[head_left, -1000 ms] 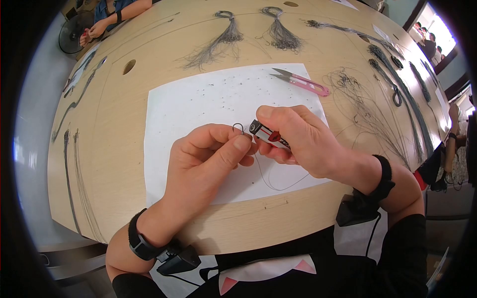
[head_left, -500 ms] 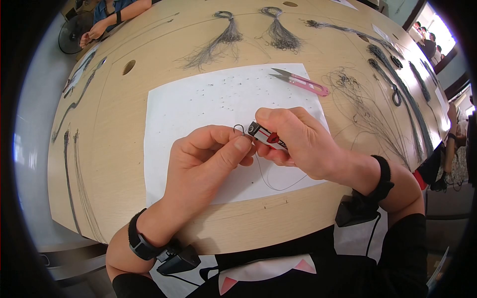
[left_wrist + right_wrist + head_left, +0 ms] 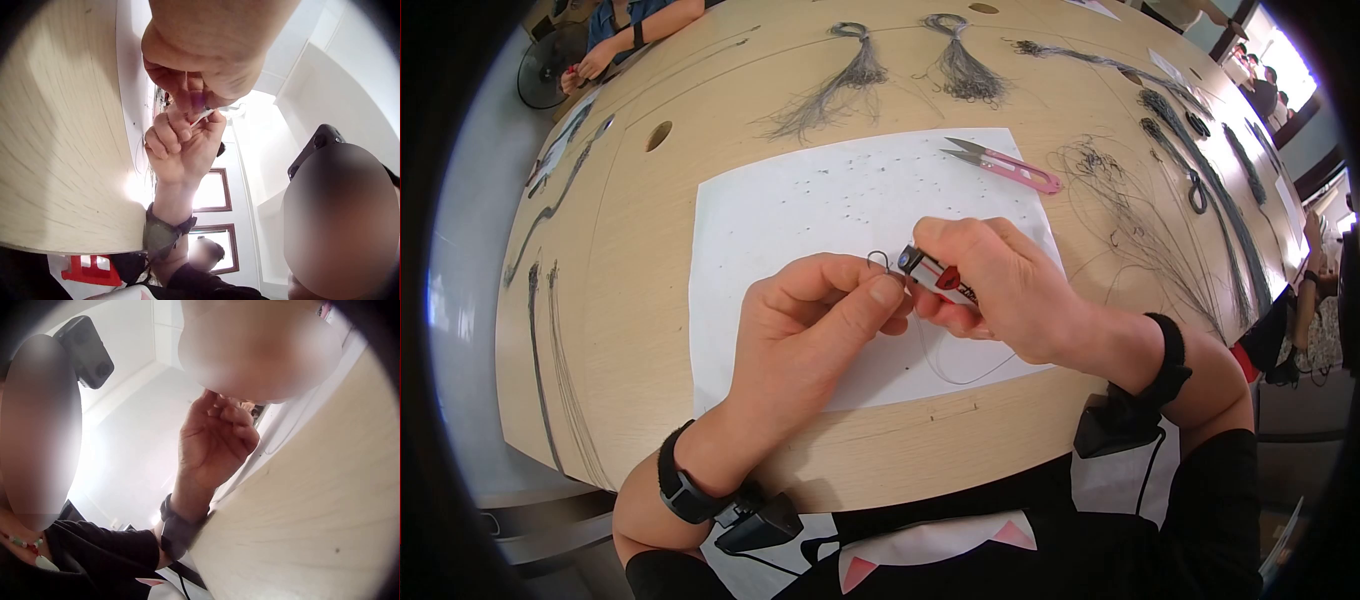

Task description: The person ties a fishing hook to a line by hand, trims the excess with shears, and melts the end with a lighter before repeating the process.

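In the head view my left hand (image 3: 815, 310) pinches a dark fishing hook (image 3: 879, 260) between thumb and forefinger, its bend sticking up above the fingertips. My right hand (image 3: 1005, 285) grips a lighter (image 3: 938, 276), white with red and black marks, its dark top close to the left fingertips. A bluish spot shows at the lighter's top. Thin fishing line (image 3: 960, 380) loops down below the hands over the white paper (image 3: 750, 220). Both hands also meet in the wrist views, where the hook is hidden.
Pink thread snips (image 3: 1015, 170) lie across the paper's far right edge, past a scatter of dark specks. Bundles of hooked line (image 3: 965, 75) lie at the back, with loose tangled line (image 3: 1115, 215) and more bundles at right. Another person's hands (image 3: 585, 70) are at far left.
The lighter has shifted slightly left and down, and a bluish spot now shows at its top. The left hand and hook have barely moved.
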Available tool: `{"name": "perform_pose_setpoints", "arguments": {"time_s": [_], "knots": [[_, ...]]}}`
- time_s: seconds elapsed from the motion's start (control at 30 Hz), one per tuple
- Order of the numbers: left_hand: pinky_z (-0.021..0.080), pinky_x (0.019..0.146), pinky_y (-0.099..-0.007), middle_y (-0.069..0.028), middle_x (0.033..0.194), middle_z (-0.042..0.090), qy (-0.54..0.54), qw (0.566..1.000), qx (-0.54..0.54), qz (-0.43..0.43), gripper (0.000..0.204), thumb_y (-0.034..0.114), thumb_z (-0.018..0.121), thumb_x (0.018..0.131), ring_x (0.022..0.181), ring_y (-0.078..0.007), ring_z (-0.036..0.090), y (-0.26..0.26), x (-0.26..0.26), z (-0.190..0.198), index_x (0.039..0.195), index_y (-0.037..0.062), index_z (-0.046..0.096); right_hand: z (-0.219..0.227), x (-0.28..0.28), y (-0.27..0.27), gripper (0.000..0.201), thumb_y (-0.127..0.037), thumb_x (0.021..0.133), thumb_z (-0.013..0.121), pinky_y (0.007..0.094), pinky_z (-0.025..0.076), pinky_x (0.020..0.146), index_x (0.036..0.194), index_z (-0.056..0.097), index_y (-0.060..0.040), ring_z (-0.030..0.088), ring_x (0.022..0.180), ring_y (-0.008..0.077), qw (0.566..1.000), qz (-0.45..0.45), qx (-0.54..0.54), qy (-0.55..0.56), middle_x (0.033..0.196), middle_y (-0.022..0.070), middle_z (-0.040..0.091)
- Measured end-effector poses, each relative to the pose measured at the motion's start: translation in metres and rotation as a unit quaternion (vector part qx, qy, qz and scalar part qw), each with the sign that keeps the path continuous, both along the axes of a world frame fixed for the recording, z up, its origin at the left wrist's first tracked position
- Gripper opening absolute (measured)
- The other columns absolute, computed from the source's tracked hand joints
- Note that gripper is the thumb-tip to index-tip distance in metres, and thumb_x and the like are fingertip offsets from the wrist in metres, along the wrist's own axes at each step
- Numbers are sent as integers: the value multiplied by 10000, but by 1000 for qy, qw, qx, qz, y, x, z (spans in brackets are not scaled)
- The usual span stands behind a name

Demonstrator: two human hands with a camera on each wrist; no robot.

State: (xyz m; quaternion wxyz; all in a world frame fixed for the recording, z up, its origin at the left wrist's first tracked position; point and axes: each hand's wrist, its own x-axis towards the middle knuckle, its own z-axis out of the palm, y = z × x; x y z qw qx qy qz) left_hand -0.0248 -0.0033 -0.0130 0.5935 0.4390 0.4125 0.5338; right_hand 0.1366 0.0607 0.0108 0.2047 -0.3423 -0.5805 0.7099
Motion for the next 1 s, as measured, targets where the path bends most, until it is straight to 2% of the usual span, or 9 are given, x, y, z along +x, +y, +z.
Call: {"name": "perform_pose_setpoints", "arguments": {"time_s": [0.1,0.13,0.2,0.23,0.4,0.53,0.6,0.83,1.0], "knots": [[464,672,-223,-73,834,604,-16,1000,-9,-1,104,68,546,811,758,-115,568,0,-1,-2,885,1,571,1,1,3,409,-327,867,369,232,322,448,676,517,4,360,494,93,999,-31,-13,-16,566,46,460],[464,672,-223,-73,834,604,-16,1000,-9,0,104,68,546,811,758,-115,568,0,-1,-2,885,1,571,-7,0,6,409,-330,863,395,256,338,460,678,524,12,381,484,130,989,-73,122,-30,555,69,466],[468,675,-230,-81,845,603,-38,999,-3,1,108,66,551,807,777,-124,572,0,0,-2,895,6,571,-21,2,15,363,-299,827,489,320,381,513,683,533,31,463,526,256,916,-98,384,-63,593,146,506],[468,675,-230,-81,845,603,-38,999,-3,1,108,66,551,807,777,-124,572,0,2,-1,895,6,571,-24,4,19,363,-299,827,489,320,381,513,683,533,31,463,526,256,916,-98,383,-64,593,146,506],[439,624,-225,-76,805,609,-3,1000,-10,19,63,115,539,819,684,-127,576,-1,6,2,837,58,559,-29,10,30,207,-198,758,558,327,400,597,694,556,0,508,635,279,747,-71,638,-172,704,139,553],[435,624,-223,-78,810,609,0,1000,-3,16,61,109,540,817,684,-126,576,-1,3,0,844,59,559,-15,8,24,155,-162,751,565,293,396,618,739,579,-8,522,645,227,788,-104,605,-44,704,111,563],[471,683,-233,-78,849,601,-21,1000,-4,-18,107,47,549,804,768,-125,570,-1,-1,-1,899,3,572,-3,10,12,132,-136,747,562,262,395,607,779,588,-11,527,666,167,925,-19,378,17,714,88,571],[465,678,-227,-65,824,596,-4,1000,4,-22,92,40,545,804,759,-112,560,-1,2,-2,880,-2,578,-6,8,4,119,-123,744,551,267,402,568,754,568,-6,519,666,158,937,9,348,21,711,78,565],[467,672,-235,-85,819,597,-37,998,9,-54,81,14,530,803,750,-125,563,-1,1,-2,866,-7,576,-13,5,7,93,-94,731,545,306,403,556,740,509,-8,498,625,209,876,23,481,30,673,104,521]]}}
